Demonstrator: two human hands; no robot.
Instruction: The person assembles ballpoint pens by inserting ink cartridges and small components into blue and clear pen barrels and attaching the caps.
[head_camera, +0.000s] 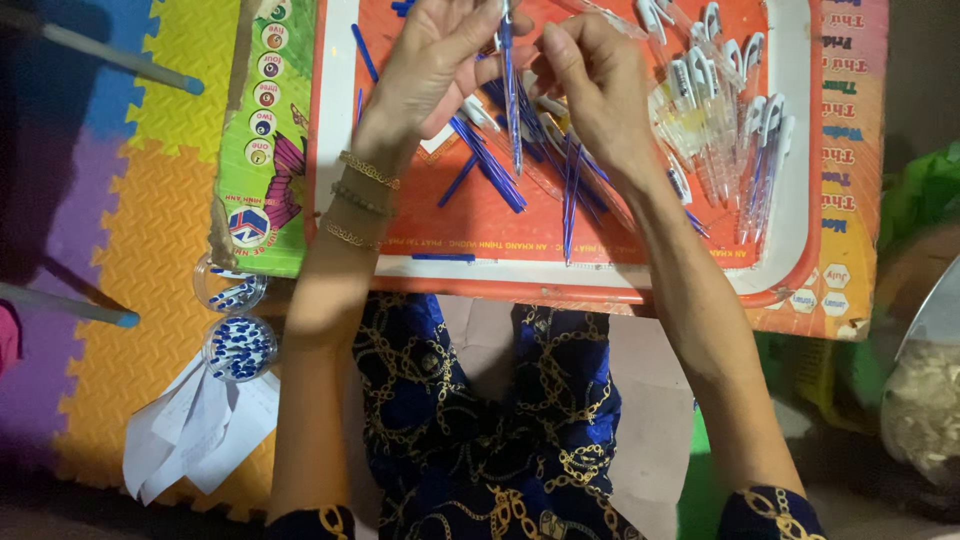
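Your left hand (430, 60) and right hand (590, 75) both pinch one blue refill (510, 90) over the orange tray (480, 215). A row of done pens (730, 130) lies on the right. Many loose refills (490, 165) wait in the middle, so I think lots is left.

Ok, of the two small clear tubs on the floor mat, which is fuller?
The nearer tub, heaped with small blue pieces; the farther tub holds only a few.
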